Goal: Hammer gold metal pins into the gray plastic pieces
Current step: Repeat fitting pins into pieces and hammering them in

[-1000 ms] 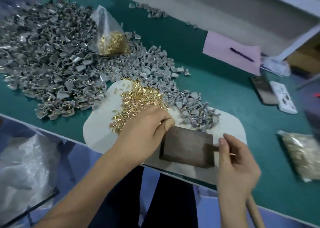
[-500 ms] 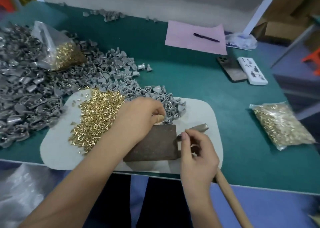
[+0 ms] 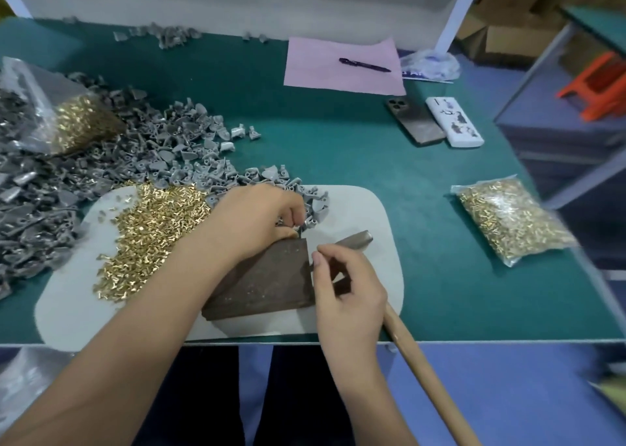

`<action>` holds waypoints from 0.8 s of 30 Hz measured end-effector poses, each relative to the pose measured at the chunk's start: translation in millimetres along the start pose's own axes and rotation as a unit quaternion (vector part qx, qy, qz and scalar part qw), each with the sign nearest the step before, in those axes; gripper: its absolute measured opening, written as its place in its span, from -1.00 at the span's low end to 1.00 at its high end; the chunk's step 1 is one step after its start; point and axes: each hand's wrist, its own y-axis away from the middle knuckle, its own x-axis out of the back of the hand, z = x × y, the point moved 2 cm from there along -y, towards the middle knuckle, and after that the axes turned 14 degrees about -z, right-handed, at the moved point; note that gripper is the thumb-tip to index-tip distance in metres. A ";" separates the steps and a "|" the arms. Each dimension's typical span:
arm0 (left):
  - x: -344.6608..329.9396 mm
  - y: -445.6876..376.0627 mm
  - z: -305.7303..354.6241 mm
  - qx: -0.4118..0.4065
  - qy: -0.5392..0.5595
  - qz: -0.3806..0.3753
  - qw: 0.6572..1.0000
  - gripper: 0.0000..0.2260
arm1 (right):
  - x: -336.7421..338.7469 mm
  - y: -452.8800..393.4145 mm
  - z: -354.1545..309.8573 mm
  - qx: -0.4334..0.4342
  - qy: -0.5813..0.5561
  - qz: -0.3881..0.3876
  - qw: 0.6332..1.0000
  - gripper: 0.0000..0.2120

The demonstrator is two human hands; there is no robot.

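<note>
A loose heap of gold pins (image 3: 149, 235) lies on the white mat (image 3: 359, 215), with gray plastic pieces (image 3: 189, 161) piled behind it. My left hand (image 3: 254, 222) pinches a gray piece (image 3: 310, 224) at the far edge of the dark metal block (image 3: 267, 279). My right hand (image 3: 345, 293) grips the hammer, whose wooden handle (image 3: 426, 378) runs toward me and whose metal head (image 3: 354, 239) rests on the mat. Its thumb and forefinger meet near the block's right edge; I cannot tell whether they hold a pin.
Bags of gold pins sit at far left (image 3: 74, 124) and at right (image 3: 508, 218). A pink sheet (image 3: 325, 73) with a pen (image 3: 364, 64), a phone (image 3: 415, 120) and a white box (image 3: 454, 122) lie at the back. The green table's (image 3: 338, 161) front edge is near me.
My left hand moved off the gold pins to the gray pieces behind the block. My right hand stays by the block with the hammer. The camera view swung right.
</note>
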 end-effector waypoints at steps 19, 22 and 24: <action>10.5 55.8 -19.8 0.015 0.126 0.043 0.991 -0.80 | 0.5 -0.6 -2.5 -0.018 -0.003 -0.009 1.000 -0.92; 9.4 79.7 -19.6 -0.006 0.140 0.053 0.989 -0.81 | 0.3 -0.3 -2.9 -0.016 0.006 -0.015 1.000 -0.92; 2.6 92.9 -14.8 -0.016 0.153 0.023 0.988 -0.83 | 0.9 -0.7 -4.3 -0.001 0.016 -0.018 1.000 -0.90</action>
